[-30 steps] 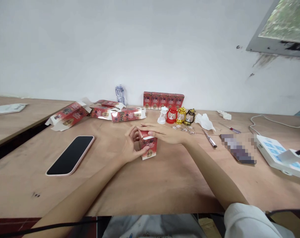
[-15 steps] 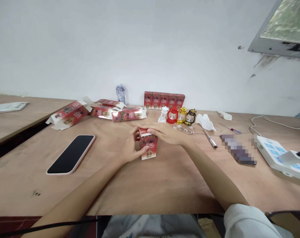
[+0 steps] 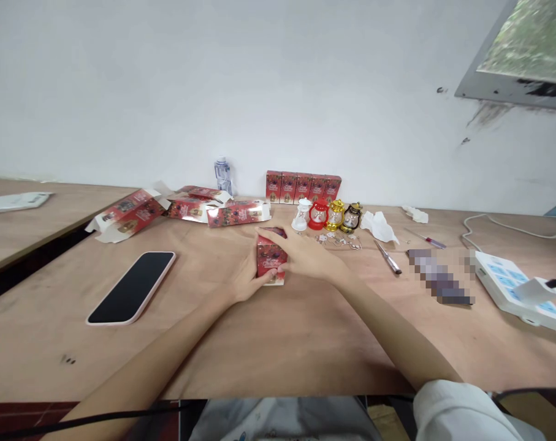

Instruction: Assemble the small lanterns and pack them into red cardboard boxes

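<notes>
Between my two hands a small red printed carton [image 3: 269, 256] stands upright on the wooden table, its top flap looking folded down. My left hand [image 3: 246, 278] grips its left side, the thumb along the lower front. Around the right side wraps my right hand [image 3: 303, 252], with fingers reaching over the top and the thumb at the front. Behind it are a white lantern [image 3: 301, 215], a red lantern [image 3: 319, 214], a gold lantern [image 3: 335, 215] and a black-bronze lantern [image 3: 351, 218]. Small metal parts [image 3: 339, 239] lie in front of the lanterns.
Several red cartons [image 3: 303, 187] stand against the wall; flattened or open ones [image 3: 238, 213] lie left, near a bottle [image 3: 223, 176]. A phone [image 3: 133, 288] lies left. At right are crumpled paper [image 3: 379, 227], screwdrivers [image 3: 388, 257] and a power strip [image 3: 517, 288].
The carton's white top flap has gone down and its red top now shows. My right hand has moved from the top to around the right side and front. The carton has shifted slightly.
</notes>
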Demonstrator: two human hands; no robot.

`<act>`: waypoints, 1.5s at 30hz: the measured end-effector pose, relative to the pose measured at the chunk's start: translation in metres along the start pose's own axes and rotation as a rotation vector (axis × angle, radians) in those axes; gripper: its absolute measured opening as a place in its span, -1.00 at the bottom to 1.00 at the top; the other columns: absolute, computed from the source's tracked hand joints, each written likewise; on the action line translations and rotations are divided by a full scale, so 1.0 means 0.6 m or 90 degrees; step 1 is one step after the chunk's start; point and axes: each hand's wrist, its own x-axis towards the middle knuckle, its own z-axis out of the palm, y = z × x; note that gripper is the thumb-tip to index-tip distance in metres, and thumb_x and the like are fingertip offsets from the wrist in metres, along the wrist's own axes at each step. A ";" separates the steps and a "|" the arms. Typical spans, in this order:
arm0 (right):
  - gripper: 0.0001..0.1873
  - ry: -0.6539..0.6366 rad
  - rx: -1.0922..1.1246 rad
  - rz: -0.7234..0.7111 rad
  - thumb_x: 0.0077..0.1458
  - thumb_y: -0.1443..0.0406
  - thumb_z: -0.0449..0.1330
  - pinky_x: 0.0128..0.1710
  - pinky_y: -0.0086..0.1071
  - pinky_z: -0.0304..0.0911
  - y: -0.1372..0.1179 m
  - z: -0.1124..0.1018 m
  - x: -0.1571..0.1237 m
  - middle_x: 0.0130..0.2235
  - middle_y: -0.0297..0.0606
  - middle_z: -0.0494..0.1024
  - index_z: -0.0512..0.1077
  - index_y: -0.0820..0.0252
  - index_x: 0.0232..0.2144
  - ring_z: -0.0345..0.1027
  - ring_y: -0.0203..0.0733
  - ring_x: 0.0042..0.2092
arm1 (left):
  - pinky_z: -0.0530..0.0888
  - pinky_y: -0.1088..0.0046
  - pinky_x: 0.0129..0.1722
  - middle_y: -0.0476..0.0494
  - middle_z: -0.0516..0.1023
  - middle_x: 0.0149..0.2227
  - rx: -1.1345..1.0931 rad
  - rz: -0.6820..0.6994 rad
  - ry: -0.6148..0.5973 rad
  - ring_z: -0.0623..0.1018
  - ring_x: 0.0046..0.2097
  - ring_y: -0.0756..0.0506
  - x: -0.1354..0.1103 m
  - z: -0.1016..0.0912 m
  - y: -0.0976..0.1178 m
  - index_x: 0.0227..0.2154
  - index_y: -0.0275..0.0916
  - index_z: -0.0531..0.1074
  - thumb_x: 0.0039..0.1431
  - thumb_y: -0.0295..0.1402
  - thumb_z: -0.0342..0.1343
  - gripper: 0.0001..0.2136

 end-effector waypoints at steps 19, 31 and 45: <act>-0.30 0.197 -0.072 0.277 -0.12 0.57 0.04 -0.10 -0.13 0.27 0.191 -0.026 0.315 0.10 -0.01 0.12 0.05 0.16 0.11 0.30 0.00 -0.04 | 0.09 -0.07 0.20 -0.46 0.14 0.24 0.304 -0.004 -0.142 0.13 0.28 -0.35 -0.009 0.014 -0.024 0.16 -0.31 0.19 0.21 -0.11 -0.13 -0.47; -0.25 0.093 -0.075 0.344 -0.10 0.54 0.17 0.00 -0.06 0.20 0.234 0.029 0.372 0.16 0.10 0.07 0.06 0.21 0.15 0.20 0.19 0.10 | 0.05 -0.05 0.22 -0.48 0.10 0.25 0.313 -0.029 -0.171 0.07 0.30 -0.37 -0.009 0.010 -0.004 0.16 -0.35 0.19 0.22 -0.15 -0.12 -0.48; -0.19 0.071 -0.057 0.302 -0.02 0.07 0.25 0.02 0.04 0.18 0.244 0.020 0.370 0.20 0.04 0.06 0.01 0.00 0.21 0.20 0.26 0.11 | 0.04 0.01 0.24 -0.45 0.08 0.27 0.381 -0.057 -0.202 0.07 0.30 -0.34 -0.006 0.009 0.007 0.20 -0.31 0.15 0.24 -0.15 -0.14 -0.48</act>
